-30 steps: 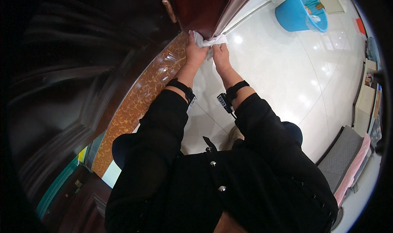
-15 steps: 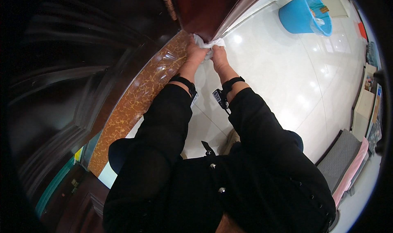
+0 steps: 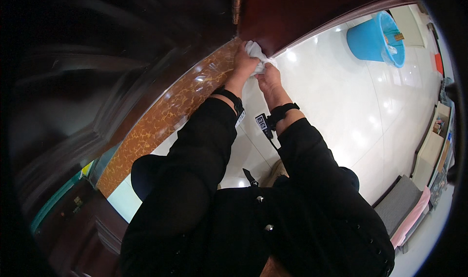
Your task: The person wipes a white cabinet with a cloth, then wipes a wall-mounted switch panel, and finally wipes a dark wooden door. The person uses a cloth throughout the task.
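Note:
A crumpled white cloth (image 3: 256,52) lies against the bottom edge of the dark red wooden door (image 3: 297,19), near the doorway corner. My left hand (image 3: 244,62) is closed on the cloth's left side, close to the brown marbled threshold (image 3: 165,104). Gripping the right side of the same cloth is my right hand (image 3: 269,79), with its fingers curled in. Part of the fingers of both hands is hidden by the cloth. Each wrist wears a black strap with a small tagged device. Above the cloth, a brass-coloured hinge (image 3: 236,7) joins the door to the dark frame.
On the glossy white tiled floor (image 3: 331,101) stands a blue bin (image 3: 365,40) with a liner and some rubbish. A dark panelled door (image 3: 73,96) fills the left. A grey cushioned seat (image 3: 399,204) with pink fabric (image 3: 413,217) and low pale furniture (image 3: 431,150) line the right.
The door's lower edge now slants more to the right and shows more of its face. Both hands and the cloth sit slightly lower and further right in view, still together.

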{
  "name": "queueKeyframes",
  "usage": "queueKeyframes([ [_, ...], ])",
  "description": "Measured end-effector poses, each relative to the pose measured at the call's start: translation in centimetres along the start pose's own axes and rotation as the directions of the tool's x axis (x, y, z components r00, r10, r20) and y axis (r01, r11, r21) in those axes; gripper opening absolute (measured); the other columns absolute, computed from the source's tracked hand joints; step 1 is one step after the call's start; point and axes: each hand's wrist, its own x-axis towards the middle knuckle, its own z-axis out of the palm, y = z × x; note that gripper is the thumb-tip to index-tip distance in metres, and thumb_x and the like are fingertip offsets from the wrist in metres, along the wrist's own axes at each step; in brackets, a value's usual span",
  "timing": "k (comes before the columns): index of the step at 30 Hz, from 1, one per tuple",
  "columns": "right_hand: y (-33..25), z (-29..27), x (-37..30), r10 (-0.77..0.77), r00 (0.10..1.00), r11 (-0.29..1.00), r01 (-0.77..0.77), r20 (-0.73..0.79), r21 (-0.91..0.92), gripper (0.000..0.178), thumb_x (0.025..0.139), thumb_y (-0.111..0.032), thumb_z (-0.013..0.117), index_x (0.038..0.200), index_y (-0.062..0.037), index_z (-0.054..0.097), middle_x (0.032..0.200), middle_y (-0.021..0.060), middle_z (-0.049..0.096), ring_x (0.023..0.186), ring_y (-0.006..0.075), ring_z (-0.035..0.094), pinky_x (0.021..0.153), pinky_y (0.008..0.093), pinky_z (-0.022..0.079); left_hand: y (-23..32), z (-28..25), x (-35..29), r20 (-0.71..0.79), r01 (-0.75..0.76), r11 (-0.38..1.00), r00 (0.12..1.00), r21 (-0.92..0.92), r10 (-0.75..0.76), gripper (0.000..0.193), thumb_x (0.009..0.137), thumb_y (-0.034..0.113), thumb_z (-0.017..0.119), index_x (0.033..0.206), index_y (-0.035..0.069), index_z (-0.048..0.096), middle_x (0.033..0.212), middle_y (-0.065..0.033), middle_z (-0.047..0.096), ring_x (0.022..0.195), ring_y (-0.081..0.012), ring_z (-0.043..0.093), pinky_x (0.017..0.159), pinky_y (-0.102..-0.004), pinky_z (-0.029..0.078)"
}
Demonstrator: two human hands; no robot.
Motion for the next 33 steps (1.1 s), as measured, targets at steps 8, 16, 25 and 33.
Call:
queueKeyframes([
  [8, -0.3, 4.5, -2.5, 0.061, 0.997, 0.920, -0.073, 0.044, 0.385, 0.038, 0.104, -0.017, 0.035, 0.138, -0.0010, 0.043, 0.134, 0.0165, 0.055, 0.118, 0.0325, 0.059, 0.094, 0.0472, 0.053, 3.2, -2.6, 0.6, 0.017, -0.077, 0.993, 0.997, 0.087, 0.076, 0.069, 0.074, 0.002, 0.070, 0.140, 0.005, 0.048, 0.134, -0.0232, 0.057, 0.125, -0.0388, 0.055, 0.109, -0.0432, 0.042],
  [16, -1.3, 7.8, -3.1, 0.032, 0.976, 0.890, -0.125, 0.215, 0.438, 0.045, 0.107, -0.026, 0.028, 0.142, 0.0005, 0.040, 0.144, 0.0217, 0.048, 0.132, 0.0382, 0.048, 0.114, 0.0501, 0.037, 5.0, -4.5, 0.9, -0.096, -0.310, 0.941, 0.941, 0.137, 0.325, 0.067, 0.076, -0.002, 0.065, 0.140, 0.004, 0.047, 0.139, -0.0226, 0.052, 0.129, -0.0406, 0.050, 0.111, -0.0422, 0.040],
  [25, 0.4, 8.8, 1.1, 0.082, 0.988, 0.951, -0.117, 0.131, 0.288, 0.044, 0.107, -0.028, 0.031, 0.135, 0.0017, 0.049, 0.131, 0.0216, 0.058, 0.118, 0.0364, 0.056, 0.104, 0.0470, 0.046, 4.2, -4.2, 1.4, -0.114, -0.215, 0.942, 0.961, 0.258, 0.251, 0.067, 0.077, -0.004, 0.062, 0.141, 0.008, 0.048, 0.142, -0.0186, 0.051, 0.133, -0.0389, 0.046, 0.114, -0.0428, 0.035],
  [33, 1.9, 7.8, 5.1, 0.107, 0.969, 0.954, -0.163, 0.225, 0.252, 0.041, 0.107, -0.023, 0.034, 0.138, 0.0007, 0.046, 0.131, 0.0204, 0.059, 0.116, 0.0351, 0.059, 0.102, 0.0459, 0.049, 2.0, -4.2, 2.9, -0.037, -0.165, 0.951, 0.983, 0.261, 0.181, 0.066, 0.078, 0.001, 0.068, 0.141, 0.008, 0.049, 0.142, -0.0182, 0.052, 0.133, -0.0373, 0.047, 0.114, -0.0409, 0.036],
])
